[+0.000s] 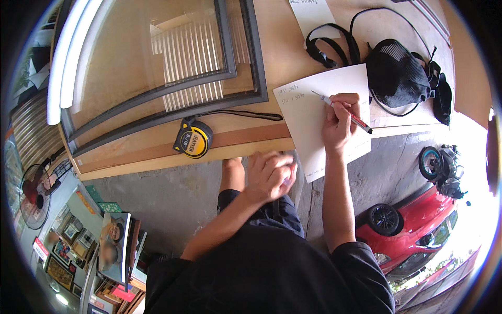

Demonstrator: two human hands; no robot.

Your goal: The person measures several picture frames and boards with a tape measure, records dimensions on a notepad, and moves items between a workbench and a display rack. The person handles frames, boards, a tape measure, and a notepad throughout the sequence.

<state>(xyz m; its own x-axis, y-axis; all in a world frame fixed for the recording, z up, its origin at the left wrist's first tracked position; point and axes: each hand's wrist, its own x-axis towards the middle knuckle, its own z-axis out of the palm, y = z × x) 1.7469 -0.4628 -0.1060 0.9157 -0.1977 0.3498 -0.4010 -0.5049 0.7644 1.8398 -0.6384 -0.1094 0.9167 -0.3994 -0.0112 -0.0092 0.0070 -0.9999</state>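
Here, right hand pinches pen.

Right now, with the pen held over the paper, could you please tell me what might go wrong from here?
The paper overhangs the near edge of the table, and the left hand does not seem to be pinning it, so it could slip or crease under the pen in the right hand. The tape measure sits close to that same edge and might be knocked off, perhaps if its strap were caught.

The right hand holds a pen over white paper.
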